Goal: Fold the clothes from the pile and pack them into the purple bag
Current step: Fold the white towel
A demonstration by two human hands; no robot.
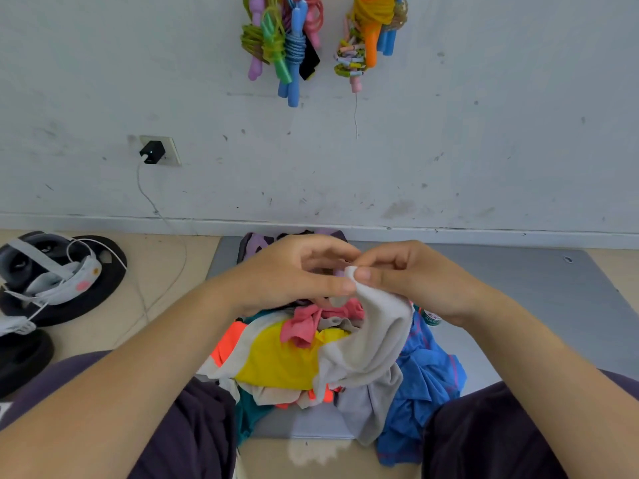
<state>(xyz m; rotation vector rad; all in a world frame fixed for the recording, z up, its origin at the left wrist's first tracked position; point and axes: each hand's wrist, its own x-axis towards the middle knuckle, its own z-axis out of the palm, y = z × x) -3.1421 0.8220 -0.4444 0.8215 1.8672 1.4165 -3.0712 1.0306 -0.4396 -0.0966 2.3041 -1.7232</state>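
Nearest me, my knees in dark trousers frame the pile of clothes (311, 361), which lies on a grey mat (518, 288) on the floor. The pile is a loose heap of yellow, orange, pink, teal and blue garments, none visibly folded, so I judge the task barely begun: nearly everything is left to fold and pack. Above the pile, my right hand (418, 281) pinches the top edge of a white garment (377, 344), fingers closed narrowly on the cloth, its lower part draped on the pile. My left hand (294, 274) curls beside it, fingertips touching the same edge; I cannot tell whether it grips. Just beyond the pile, against the wall, the purple bag (257, 243) peeks out behind my hands.
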